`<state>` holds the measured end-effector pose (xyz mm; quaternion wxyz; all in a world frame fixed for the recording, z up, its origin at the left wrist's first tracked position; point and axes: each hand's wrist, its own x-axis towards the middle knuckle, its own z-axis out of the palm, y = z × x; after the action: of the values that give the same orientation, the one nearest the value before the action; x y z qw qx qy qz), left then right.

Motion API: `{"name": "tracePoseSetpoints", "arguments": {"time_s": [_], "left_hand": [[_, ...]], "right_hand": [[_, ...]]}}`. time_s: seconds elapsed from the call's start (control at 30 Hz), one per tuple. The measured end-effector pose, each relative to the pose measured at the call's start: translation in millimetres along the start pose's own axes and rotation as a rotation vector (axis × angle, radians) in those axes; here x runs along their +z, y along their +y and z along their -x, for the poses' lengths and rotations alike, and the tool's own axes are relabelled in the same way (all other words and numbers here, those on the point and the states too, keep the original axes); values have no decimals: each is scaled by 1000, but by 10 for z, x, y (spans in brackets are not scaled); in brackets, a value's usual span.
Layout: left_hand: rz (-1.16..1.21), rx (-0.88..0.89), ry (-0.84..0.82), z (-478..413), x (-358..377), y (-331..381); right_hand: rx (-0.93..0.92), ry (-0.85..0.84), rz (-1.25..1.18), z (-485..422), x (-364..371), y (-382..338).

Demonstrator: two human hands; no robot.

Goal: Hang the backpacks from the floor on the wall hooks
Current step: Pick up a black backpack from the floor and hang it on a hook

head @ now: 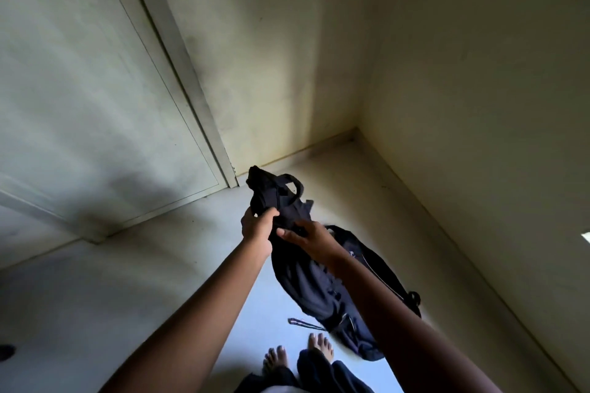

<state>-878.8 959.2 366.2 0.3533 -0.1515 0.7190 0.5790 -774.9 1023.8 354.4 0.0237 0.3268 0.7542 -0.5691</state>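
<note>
Backpack [306, 284], in the head view, is held up in front of the person over the floor [159, 265] near the room's corner; whether its lower end touches down I cannot tell. It should handle as soft and slack, folding rather than keeping shape, and seems light. The carry loop [295, 183] at its top looks the best hold for hooking. The left grip [257, 228] is curled, bunching the upper fabric; the right grip [308, 239] pinches it just beside. It is near black, a strap [303, 324] dangling. No hook shows.
</note>
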Motion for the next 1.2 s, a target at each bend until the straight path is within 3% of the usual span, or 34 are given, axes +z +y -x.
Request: {"name": "tracePoseSetpoints", "arguments": {"time_s": [0.07, 0.13, 0.27, 0.37, 0.47, 0.7, 0.83, 1.03, 1.2], "left_hand": [[0, 32, -38, -14, -8, -61], [-43, 92, -86, -8, -35, -82], [-95, 176, -190, 68, -114, -91], [-242, 235, -251, 107, -120, -111], [-376, 272, -192, 123, -86, -109], [-654, 238, -241, 87, -204, -145], [-704, 426, -244, 105, -289, -118], [-832, 607, -673, 111, -269, 50], [-1023, 744, -730, 30, -10, 368]], "right_hand": [[23, 125, -12, 14, -112, 17], [72, 271, -176, 16, -238, 14], [180, 161, -450, -80, -277, -76], [225, 271, -360, -202, -211, -170], [220, 376, -214, -279, -207, -303], [37, 176, 147, -175, -88, -428], [13, 51, 338, -69, -2, -397], [-58, 1, 418, 133, -113, -473], [-112, 87, 358, 312, -492, -499]]}}
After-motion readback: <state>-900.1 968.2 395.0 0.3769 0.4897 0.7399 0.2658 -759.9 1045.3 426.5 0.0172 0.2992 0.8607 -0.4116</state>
